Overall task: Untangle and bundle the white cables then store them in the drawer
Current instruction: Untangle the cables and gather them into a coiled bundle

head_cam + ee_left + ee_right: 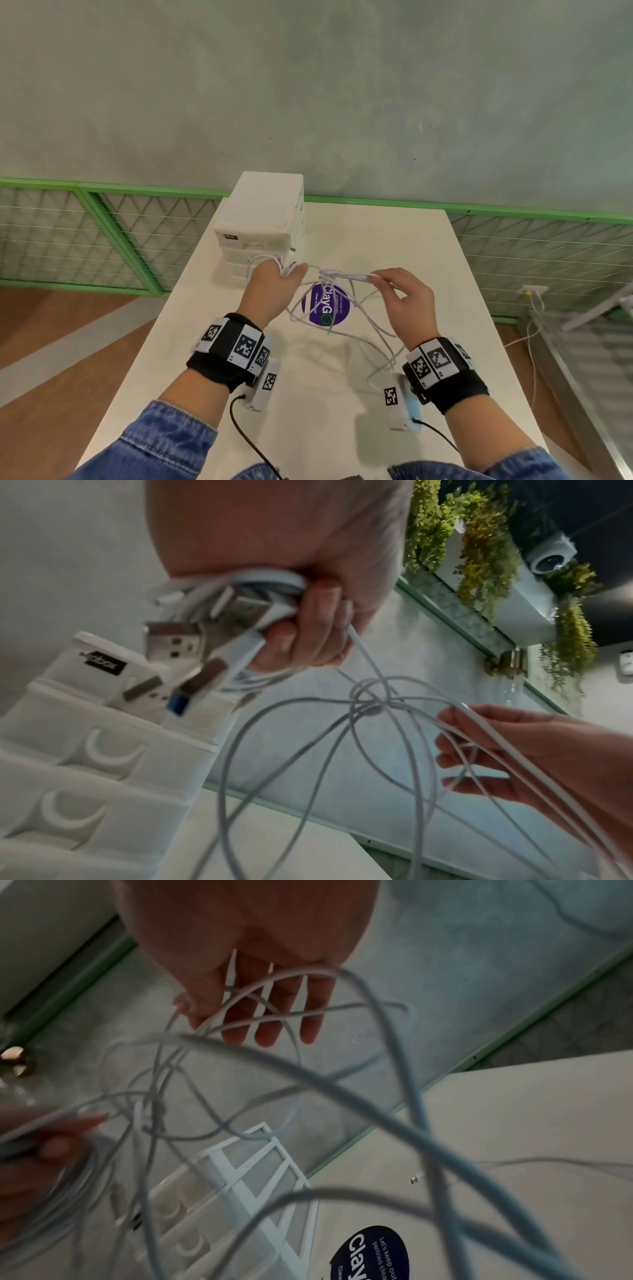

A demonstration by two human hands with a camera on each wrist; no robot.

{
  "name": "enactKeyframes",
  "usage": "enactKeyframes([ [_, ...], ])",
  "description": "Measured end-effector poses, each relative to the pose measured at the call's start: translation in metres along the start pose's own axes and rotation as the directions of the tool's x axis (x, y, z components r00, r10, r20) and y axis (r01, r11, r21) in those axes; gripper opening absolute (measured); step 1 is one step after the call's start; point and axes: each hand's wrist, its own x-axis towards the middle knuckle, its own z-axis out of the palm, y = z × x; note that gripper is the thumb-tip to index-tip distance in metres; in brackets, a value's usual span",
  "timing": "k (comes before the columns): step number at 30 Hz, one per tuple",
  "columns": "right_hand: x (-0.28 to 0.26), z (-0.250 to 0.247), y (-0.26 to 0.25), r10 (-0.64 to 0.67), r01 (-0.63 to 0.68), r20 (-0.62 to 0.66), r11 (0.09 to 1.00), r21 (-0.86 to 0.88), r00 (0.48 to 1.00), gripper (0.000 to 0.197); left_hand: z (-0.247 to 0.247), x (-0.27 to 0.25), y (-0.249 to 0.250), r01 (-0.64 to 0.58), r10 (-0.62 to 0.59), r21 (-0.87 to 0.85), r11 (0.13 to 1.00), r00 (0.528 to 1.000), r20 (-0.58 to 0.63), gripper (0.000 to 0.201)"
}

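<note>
Several tangled white cables (337,301) hang in the air between my two hands above the table. My left hand (274,284) grips a bunch of them, with USB plugs (192,639) sticking out of the fist (308,626). A knot (371,699) sits between the hands. My right hand (400,294) pinches strands (205,1023) between thumb and forefinger, the other fingers (274,1010) stretched out. Loose loops (380,339) trail down to the table. The white drawer unit (263,222) stands just beyond the left hand, its drawers (103,750) closed.
A purple round sticker (325,305) lies on the white table (308,394) under the cables. A green mesh fence (102,233) runs behind the table. Right of the table, a wall socket (532,291) has cords plugged in.
</note>
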Motion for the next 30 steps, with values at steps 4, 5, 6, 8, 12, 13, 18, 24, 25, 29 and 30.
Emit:
enactKeyframes([
  [4,0.003,-0.018,0.012,0.290,-0.285,-0.115,0.957,0.054,0.950,0.010,-0.012,0.006,-0.007,-0.003,-0.010,-0.097,0.995,0.991,-0.137,0.038],
  [5,0.002,-0.023,0.018,0.350,-0.352,-0.128,0.936,0.011,0.928,0.011,-0.015,0.007,-0.008,-0.009,-0.009,-0.117,0.993,0.988,-0.152,0.037],
  [6,0.001,-0.027,0.025,0.409,-0.417,-0.134,0.908,-0.040,0.903,0.013,-0.018,0.008,-0.008,-0.016,-0.006,-0.130,0.991,0.986,-0.167,0.035],
  [8,-0.001,-0.032,0.039,0.533,-0.539,-0.080,0.827,-0.161,0.842,0.018,-0.021,0.008,-0.006,-0.024,-0.001,-0.148,0.989,0.986,-0.168,0.037],
  [12,-0.005,-0.028,0.047,0.603,-0.547,0.106,0.773,-0.320,0.790,0.032,-0.014,0.000,0.001,-0.073,0.063,-0.092,0.993,0.992,-0.105,0.033],
  [13,-0.004,-0.026,0.041,0.534,-0.500,0.092,0.830,-0.247,0.841,0.035,-0.010,-0.002,0.001,-0.099,0.093,-0.069,0.993,0.992,-0.091,0.031],
  [18,0.011,-0.009,-0.007,0.010,0.007,0.118,0.989,-0.145,0.993,0.030,0.007,-0.006,0.002,-0.195,0.196,-0.039,0.980,0.980,0.018,0.028],
  [24,-0.001,0.023,-0.020,0.194,-0.072,0.482,0.963,-0.259,0.854,0.022,0.012,-0.008,0.007,-0.300,0.299,0.041,0.953,0.954,0.030,0.025],
  [25,-0.001,0.022,-0.018,0.192,-0.075,0.456,0.962,-0.261,0.869,0.019,0.009,-0.007,0.004,-0.297,0.297,0.088,0.951,0.955,0.009,0.024],
  [29,0.004,0.009,-0.013,0.164,-0.096,0.294,0.968,-0.233,0.942,0.013,0.000,-0.004,-0.008,-0.249,0.265,0.170,0.954,0.961,-0.078,0.034],
  [30,0.005,0.008,-0.014,0.161,-0.102,0.260,0.969,-0.225,0.952,0.013,0.000,-0.005,-0.009,-0.241,0.260,0.180,0.954,0.961,-0.091,0.035],
])
